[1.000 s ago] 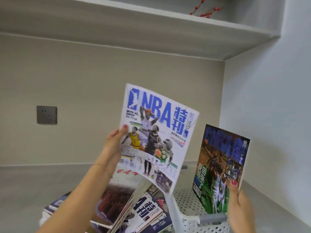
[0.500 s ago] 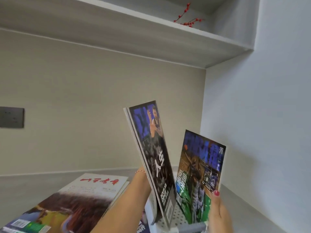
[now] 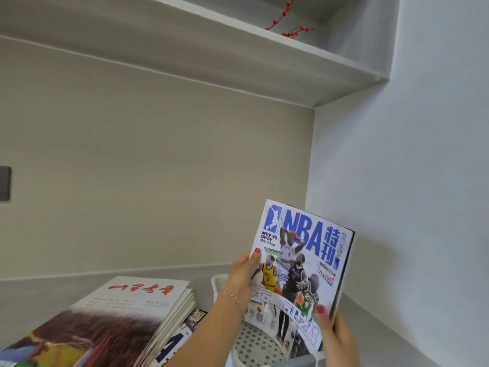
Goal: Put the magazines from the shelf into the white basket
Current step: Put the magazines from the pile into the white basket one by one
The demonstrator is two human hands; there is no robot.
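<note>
A white NBA magazine (image 3: 301, 258) stands upright over the white basket (image 3: 254, 345), its lower edge inside the perforated basket. A darker magazine stands directly behind it, showing only as a dark edge (image 3: 345, 263) on the right. My left hand (image 3: 242, 276) grips the white magazine's left edge. My right hand (image 3: 336, 335) holds the lower right corner of both magazines. A stack of magazines (image 3: 113, 321) lies flat on the shelf surface to the left of the basket.
The basket sits in the right corner, with a grey wall (image 3: 410, 207) close on the right. An upper shelf (image 3: 211, 49) overhangs, carrying a red berry twig (image 3: 288, 25). A dark wall switch plate (image 3: 4, 182) is at far left.
My left hand has turned the white NBA magazine and brought it right, against the front of the dark magazine held by my right hand. Both now stand together in the basket.
</note>
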